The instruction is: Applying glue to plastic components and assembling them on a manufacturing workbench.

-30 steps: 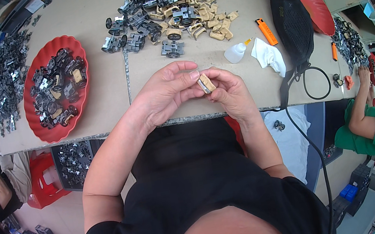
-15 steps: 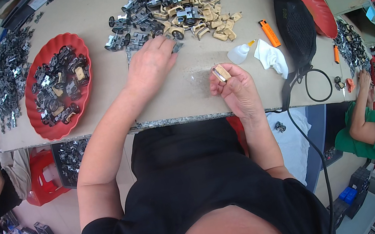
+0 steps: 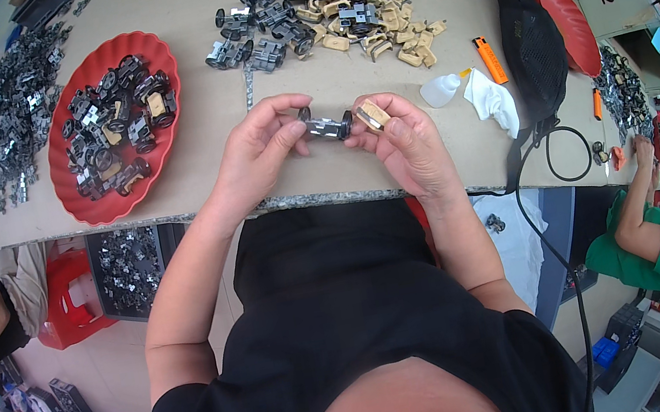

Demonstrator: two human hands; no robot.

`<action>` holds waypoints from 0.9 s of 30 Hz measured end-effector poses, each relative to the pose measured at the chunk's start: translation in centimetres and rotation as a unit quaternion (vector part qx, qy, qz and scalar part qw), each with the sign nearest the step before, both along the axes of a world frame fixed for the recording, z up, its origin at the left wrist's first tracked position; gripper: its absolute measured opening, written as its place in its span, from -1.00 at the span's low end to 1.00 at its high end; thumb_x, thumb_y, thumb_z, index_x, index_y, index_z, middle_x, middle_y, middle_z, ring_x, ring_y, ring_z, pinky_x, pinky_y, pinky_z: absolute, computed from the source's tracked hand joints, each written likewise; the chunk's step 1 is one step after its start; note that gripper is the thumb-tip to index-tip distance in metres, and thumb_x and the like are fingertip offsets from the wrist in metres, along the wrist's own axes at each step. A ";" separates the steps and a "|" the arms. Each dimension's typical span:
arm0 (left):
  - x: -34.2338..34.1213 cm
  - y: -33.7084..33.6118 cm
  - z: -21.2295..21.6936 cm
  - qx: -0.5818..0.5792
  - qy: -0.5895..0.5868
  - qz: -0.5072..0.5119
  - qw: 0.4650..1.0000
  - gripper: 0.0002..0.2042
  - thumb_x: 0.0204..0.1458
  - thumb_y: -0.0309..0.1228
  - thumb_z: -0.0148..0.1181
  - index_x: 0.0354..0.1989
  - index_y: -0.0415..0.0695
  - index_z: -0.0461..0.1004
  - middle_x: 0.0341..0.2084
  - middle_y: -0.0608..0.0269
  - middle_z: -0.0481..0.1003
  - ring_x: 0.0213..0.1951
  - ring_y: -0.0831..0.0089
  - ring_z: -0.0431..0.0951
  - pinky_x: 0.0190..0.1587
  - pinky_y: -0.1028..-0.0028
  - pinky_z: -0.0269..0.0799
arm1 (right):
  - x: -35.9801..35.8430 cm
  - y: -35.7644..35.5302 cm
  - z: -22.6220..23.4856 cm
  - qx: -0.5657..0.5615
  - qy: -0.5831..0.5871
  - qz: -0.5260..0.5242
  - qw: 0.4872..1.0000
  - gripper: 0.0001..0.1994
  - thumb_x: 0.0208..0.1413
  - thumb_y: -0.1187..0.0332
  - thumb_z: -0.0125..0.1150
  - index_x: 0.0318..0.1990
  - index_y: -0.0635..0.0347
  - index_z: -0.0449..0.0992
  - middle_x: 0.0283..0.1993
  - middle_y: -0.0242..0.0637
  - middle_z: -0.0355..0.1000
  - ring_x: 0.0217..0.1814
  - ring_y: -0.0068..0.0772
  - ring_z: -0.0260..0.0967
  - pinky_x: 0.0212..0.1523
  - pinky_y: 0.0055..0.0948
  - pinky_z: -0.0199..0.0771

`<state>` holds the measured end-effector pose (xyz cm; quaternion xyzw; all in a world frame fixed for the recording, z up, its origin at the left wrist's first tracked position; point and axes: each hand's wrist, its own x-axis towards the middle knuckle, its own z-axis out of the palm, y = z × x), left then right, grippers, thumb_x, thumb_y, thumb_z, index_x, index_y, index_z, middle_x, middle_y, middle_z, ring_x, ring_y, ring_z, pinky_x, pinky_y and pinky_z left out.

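Between the fingers and thumb of my left hand (image 3: 257, 153) is a small black toy car chassis (image 3: 327, 128) with black wheels and a silvery part. My right hand (image 3: 412, 143) pinches a tan plastic toy part (image 3: 372, 115), its hollow side partly showing. The two pieces are close together above the near edge of the table; whether they touch I cannot tell. Beyond my hands lies a heap of black wheeled chassis (image 3: 275, 17), running into a pile of tan parts (image 3: 408, 20) on its right.
A red scalloped tray (image 3: 69, 203) of assembled pieces stands at left, beside a spread of dark parts (image 3: 8, 130). To the right lie a white bottle (image 3: 440, 90), a white cloth (image 3: 492, 102), an orange lighter (image 3: 490, 59) and a black mesh bag (image 3: 530, 38). Other people work at both sides.
My left hand has come back from the heap toward me with a black chassis in its fingers. My right hand still holds the tan part, now beside the chassis. The view has shifted slightly.
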<state>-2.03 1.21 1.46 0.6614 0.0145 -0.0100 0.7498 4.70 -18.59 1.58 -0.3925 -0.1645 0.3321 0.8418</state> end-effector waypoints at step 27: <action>-2.7 -1.8 1.6 -0.077 0.010 0.030 0.997 -0.61 0.14 -0.50 -0.04 0.16 -0.19 0.19 -0.05 0.13 0.38 -0.01 0.47 0.40 0.02 0.52 0.31 | -1.3 1.6 -0.7 -0.066 0.019 0.034 0.997 -0.63 -0.01 0.43 0.22 -0.05 0.33 0.30 -0.13 -0.21 0.38 -0.09 -0.41 0.39 -0.09 -0.37 0.49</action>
